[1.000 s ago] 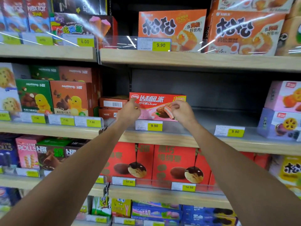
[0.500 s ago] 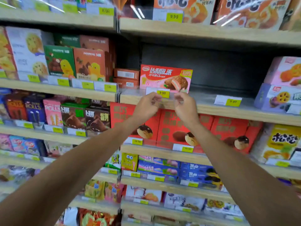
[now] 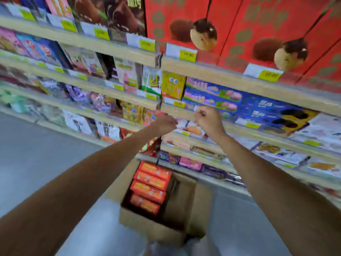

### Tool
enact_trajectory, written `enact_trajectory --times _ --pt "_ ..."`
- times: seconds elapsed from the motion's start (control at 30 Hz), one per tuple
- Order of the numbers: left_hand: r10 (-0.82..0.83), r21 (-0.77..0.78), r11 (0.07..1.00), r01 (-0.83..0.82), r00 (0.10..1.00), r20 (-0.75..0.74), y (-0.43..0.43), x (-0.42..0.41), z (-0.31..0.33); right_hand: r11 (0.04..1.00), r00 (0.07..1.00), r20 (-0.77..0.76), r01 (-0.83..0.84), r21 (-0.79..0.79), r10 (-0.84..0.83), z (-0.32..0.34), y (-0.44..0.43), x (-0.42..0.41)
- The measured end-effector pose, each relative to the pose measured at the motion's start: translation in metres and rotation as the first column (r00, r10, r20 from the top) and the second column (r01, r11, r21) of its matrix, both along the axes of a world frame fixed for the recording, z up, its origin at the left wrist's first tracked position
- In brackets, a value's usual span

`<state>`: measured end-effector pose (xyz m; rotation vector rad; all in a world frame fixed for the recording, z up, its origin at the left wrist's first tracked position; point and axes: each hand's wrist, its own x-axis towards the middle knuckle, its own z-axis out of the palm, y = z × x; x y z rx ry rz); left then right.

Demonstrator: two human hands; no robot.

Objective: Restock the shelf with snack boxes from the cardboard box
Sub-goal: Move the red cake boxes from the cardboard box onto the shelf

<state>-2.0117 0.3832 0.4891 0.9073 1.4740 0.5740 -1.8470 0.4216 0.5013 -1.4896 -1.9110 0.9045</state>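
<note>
Our left hand (image 3: 164, 124) and right hand (image 3: 208, 122) hang side by side in front of the shelf (image 3: 239, 82), slightly apart. Each has its fingers curled in, and neither holds anything. Below them the cardboard box (image 3: 153, 225) stands open on the grey floor (image 3: 36, 154), just beside the lowest shelves. Inside it, four orange-red snack boxes (image 3: 149, 184) stand on edge in a row along the left side, and the brown inner wall shows on the right. On the shelves above, large red boxes (image 3: 184, 13) fill the top row and flat blue boxes (image 3: 267, 112) lie stacked beneath them. The whole view is blurred.
</note>
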Motion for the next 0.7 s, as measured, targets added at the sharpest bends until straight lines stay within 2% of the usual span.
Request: enact_trajectory --times 0.07,0.1,0.13,0.2,0.23,0.3,0.33,0.47,0.6,0.7 --pt "0.071 -0.027 0.997 -0.068 0.989 0.127 -0.018 -0.006 -0.050 0.995 0.997 0.054 -0.040 -0.091 0.045 -0.044 -0.008 -0.006" --pt "0.134 0.034 0.990 -0.137 0.989 0.068 -0.024 -0.005 -0.079 0.989 0.996 0.054 -0.064 -0.137 0.072 -0.067 -0.011 -0.008" --pt "0.161 -0.023 0.987 -0.159 0.982 0.103 -0.031 -0.006 -0.109 0.977 0.993 0.068 -0.079 -0.197 0.094 -0.090 -0.015 -0.009" --pt "0.110 -0.058 0.992 -0.114 0.992 -0.053 -0.050 -0.005 -0.124 0.961 0.990 0.092 -0.078 -0.264 0.106 -0.118 -0.029 -0.008" --pt "0.031 -0.119 0.991 -0.055 0.980 -0.197 -0.061 -0.005 -0.152 0.934 0.990 0.081 -0.083 -0.348 0.118 -0.157 -0.034 -0.012" --pt "0.023 -0.141 0.986 -0.085 0.918 -0.396 -0.080 -0.008 -0.184 0.884 0.987 0.096 -0.074 -0.462 0.132 -0.193 -0.044 -0.011" --pt "-0.008 -0.194 0.977 -0.084 0.902 -0.432 -0.092 -0.011 -0.208 0.845 0.981 0.122 -0.063 -0.531 0.149 -0.222 -0.052 -0.014" --pt "-0.225 -0.331 0.942 0.051 0.830 -0.511 -0.132 -0.022 -0.297 0.772 0.965 0.170 -0.050 -0.634 0.201 -0.315 -0.081 -0.024" --pt "-0.356 -0.379 0.914 0.147 0.738 -0.573 -0.157 -0.026 -0.388 0.704 0.945 0.179 -0.069 -0.707 0.272 -0.411 -0.115 -0.033" --pt "-0.419 -0.473 0.866 0.162 0.752 -0.509 -0.166 -0.025 -0.451 0.710 0.939 0.197 -0.067 -0.701 0.283 -0.473 -0.135 -0.035"
